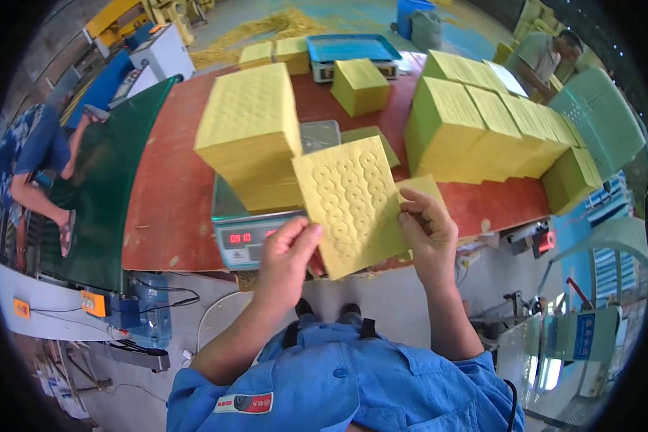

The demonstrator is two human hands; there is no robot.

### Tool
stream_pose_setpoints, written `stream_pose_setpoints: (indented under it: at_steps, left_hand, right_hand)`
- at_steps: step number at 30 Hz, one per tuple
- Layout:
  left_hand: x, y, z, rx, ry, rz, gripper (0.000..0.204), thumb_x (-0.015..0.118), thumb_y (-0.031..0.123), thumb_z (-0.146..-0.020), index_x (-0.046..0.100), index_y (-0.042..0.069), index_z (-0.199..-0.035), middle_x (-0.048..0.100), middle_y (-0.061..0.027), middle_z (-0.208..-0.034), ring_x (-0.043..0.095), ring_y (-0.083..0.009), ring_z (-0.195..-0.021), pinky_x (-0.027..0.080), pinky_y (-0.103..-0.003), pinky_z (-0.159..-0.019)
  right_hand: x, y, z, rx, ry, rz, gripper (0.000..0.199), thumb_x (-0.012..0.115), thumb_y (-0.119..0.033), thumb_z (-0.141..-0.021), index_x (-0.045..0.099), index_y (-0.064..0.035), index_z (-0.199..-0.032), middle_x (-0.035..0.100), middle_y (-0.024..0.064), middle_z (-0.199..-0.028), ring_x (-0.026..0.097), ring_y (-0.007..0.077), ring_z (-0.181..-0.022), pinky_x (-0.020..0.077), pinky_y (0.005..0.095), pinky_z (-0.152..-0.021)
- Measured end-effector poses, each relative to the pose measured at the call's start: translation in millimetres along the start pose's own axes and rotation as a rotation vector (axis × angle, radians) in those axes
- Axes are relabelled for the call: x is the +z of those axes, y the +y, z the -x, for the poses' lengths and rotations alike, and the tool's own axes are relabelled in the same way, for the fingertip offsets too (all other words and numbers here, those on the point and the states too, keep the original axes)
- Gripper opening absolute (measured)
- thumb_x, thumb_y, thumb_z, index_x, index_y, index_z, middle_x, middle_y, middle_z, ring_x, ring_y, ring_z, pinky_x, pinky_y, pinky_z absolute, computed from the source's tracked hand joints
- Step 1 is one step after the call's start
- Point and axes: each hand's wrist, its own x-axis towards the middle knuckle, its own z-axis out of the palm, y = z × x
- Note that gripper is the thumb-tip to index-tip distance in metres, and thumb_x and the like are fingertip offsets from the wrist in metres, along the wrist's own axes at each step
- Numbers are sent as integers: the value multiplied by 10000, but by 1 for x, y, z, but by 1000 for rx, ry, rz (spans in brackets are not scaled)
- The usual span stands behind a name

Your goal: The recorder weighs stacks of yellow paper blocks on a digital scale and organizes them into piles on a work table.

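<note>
A thin yellow sheet of joss paper (353,205), stamped with rows of curved, coin-like marks, is held up tilted in front of me. My left hand (288,259) pinches its lower left edge between thumb and fingers. At its right edge my right hand (430,234) grips it, thumb in front. Whether it is one sheet or several together I cannot tell. Just behind my left hand, a tall stack of the same yellow paper (248,129) stands on a digital scale (230,248) with a lit red display. More yellow paper (423,189) lies partly hidden behind the held sheet.
Long paper stacks (446,129) line the right of the red table (162,180). Farther back are a small paper block (360,85) and a blue-trayed scale (353,49). A green conveyor belt (97,194) runs at left, with a person beside it; another person works far right.
</note>
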Motion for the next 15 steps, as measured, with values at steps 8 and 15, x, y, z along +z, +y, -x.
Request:
stream_pose_setpoints:
  at_steps: [8, 15]
  left_hand:
    - [94, -101, -36, -195, -133, -93, 235, 648, 227, -974, 629, 53, -818, 607, 2, -665, 522, -49, -526, 419, -200, -471]
    - [117, -157, -54, -65, -7, -280, 307, 681, 214, -935, 608, -14, -742, 588, -52, -577, 518, -92, -477, 424, -303, -465]
  right_hand:
    - [-111, 72, -6, 88, 128, 219, 203, 599, 54, -919, 675, 16, -1104, 649, 3, -899, 569, 55, -792, 468, 213, -717]
    - [-133, 103, -10, 110, 143, 430, 195, 596, 65, -900, 674, 32, -1075, 691, 30, -942, 610, 68, -813, 502, 226, -746]
